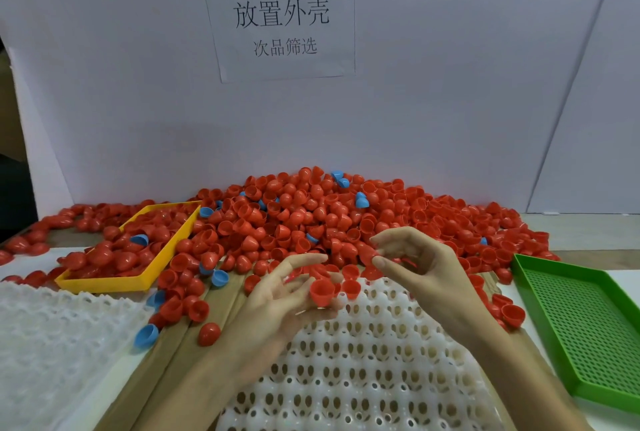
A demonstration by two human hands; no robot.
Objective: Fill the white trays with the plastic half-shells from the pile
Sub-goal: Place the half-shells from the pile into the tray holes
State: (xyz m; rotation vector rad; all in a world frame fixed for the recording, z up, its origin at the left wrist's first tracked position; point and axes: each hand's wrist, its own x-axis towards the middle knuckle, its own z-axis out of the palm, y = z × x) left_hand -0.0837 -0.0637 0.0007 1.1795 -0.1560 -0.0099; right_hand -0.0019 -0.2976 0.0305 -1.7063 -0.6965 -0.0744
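A big pile of red half-shells (pixel 311 212), with a few blue ones mixed in, lies against the back wall. In front of me sits a white tray (pixel 363 361) with rows of round holes. My left hand (pixel 284 295) hovers palm up over the tray's far edge and holds a red half-shell (pixel 322 290) at its fingertips, open side up. My right hand (pixel 412 257) is raised beside it, and its thumb and fingers pinch another red half-shell (pixel 367 252). A red half-shell (pixel 351 287) sits at the tray's far edge.
A yellow tray (pixel 104 283) full of red shells stands at the left. More white tray (pixel 52 344) lies at the near left. A green perforated tray (pixel 588 326) sits at the right. Loose red and blue shells (pixel 147 335) are scattered on the brown table surface.
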